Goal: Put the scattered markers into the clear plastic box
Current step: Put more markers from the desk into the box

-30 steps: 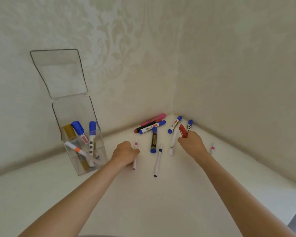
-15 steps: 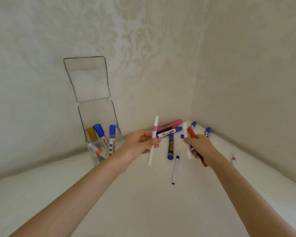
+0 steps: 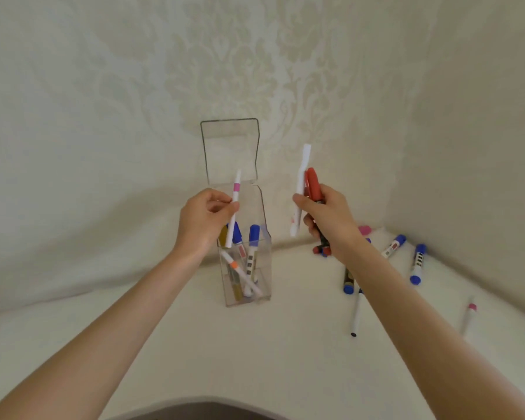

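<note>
Head view. The left hand (image 3: 205, 221) is pinching a thin white marker with a pink band (image 3: 233, 207) between thumb and fingertips, holding it nearly upright just in front of the open mouth of the clear plastic box (image 3: 256, 286). The box is standing upright on the white table (image 3: 255, 359) near the back wall, its hinged lid (image 3: 229, 150) leaning open against the wallpaper. Several markers are already standing inside, among them a blue-capped one (image 3: 253, 244) and an orange-banded one (image 3: 240, 272).

The right hand (image 3: 328, 219) is clenching two markers together, a white marker (image 3: 301, 183) and a red-capped marker (image 3: 313, 186), to the right of the box and above the table.

More markers are lying scattered toward the table's far right corner: two blue-capped markers (image 3: 417, 263), a thin black-tipped pen (image 3: 356, 313) and a pink-banded pen (image 3: 469, 313).

Step in hand, as judged: delivering the picked-up markers to the box. The next move probably calls for tipping the left hand's marker over the rim and letting it slide in, the right hand's pair following.
</note>
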The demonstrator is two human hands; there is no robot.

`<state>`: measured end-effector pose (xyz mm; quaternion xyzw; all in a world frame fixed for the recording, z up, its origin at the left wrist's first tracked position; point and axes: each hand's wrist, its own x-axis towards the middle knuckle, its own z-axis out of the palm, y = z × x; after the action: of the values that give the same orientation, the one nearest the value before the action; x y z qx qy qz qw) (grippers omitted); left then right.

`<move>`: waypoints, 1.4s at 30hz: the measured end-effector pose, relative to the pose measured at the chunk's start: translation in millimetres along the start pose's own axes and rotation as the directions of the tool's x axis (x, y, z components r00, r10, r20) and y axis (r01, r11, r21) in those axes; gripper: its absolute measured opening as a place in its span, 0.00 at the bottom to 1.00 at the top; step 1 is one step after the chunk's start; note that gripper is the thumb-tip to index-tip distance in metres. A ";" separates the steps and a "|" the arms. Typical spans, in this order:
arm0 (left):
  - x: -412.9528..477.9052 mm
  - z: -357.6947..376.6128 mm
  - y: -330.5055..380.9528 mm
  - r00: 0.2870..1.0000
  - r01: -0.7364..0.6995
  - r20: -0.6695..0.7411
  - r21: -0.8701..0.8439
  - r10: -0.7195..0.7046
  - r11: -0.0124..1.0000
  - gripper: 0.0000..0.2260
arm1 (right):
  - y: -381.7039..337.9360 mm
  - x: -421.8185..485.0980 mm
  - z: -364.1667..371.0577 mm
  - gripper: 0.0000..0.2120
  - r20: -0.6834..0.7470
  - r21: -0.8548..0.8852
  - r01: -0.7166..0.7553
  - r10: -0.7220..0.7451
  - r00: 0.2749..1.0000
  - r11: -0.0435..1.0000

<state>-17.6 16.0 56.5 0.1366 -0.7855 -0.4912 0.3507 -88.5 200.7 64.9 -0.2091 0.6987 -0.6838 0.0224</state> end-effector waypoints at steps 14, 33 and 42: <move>-24.0 8.3 -13.9 0.977 0.003 -0.185 0.508 0.106 0.861 0.07 | 12.0 0.5 22.9 0.09 0.019 -0.063 0.002 -0.001 1.000 0.998; 2.7 -26.2 42.0 0.990 -0.015 0.133 -0.269 0.052 0.963 0.06 | 3.1 -17.3 41.0 0.16 0.344 -0.019 0.006 0.001 0.939 1.000; 11.6 -21.0 27.6 0.984 -0.136 -0.154 -0.314 0.091 0.940 0.07 | 1.9 -8.9 32.7 0.12 0.113 0.014 0.023 -0.025 0.993 1.000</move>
<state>-7.9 8.6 91.0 0.0651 -0.6750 -0.5815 0.4494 -70.5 172.7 58.7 -0.2559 0.6895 -0.6753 0.0551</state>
